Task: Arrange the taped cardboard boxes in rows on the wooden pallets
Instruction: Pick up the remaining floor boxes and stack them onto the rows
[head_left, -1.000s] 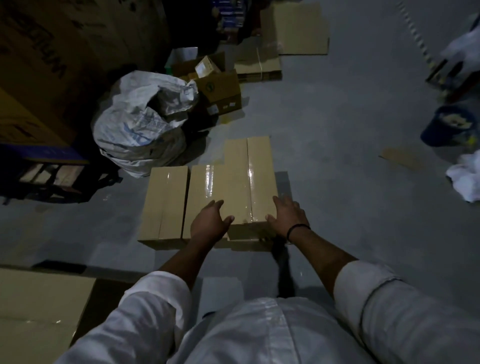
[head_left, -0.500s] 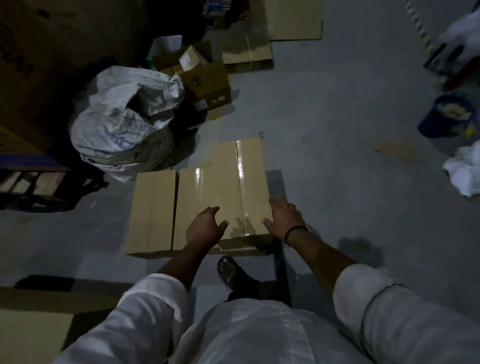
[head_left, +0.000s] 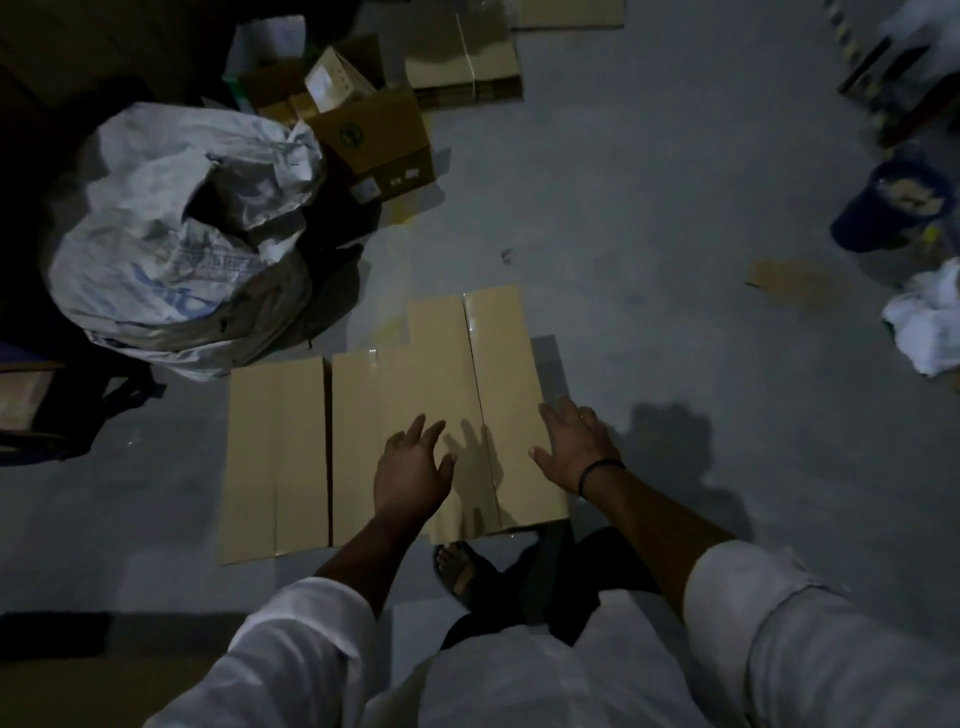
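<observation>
The grip is released, left hand (head_left: 413, 470) and right hand (head_left: 577, 447) spread over the rightmost taped box (head_left: 498, 353), which is best clasped at opposite sides and lifted level.

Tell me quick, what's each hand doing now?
Left hand: open, fingers spread over the cardboard box, holding nothing.
Right hand: open, at the box's right edge.

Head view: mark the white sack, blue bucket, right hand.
white sack (head_left: 171, 260), head view, on its printed side.
blue bucket (head_left: 867, 228), head view, on its outer wall.
right hand (head_left: 576, 447), head view, on the back of the hand.
</observation>
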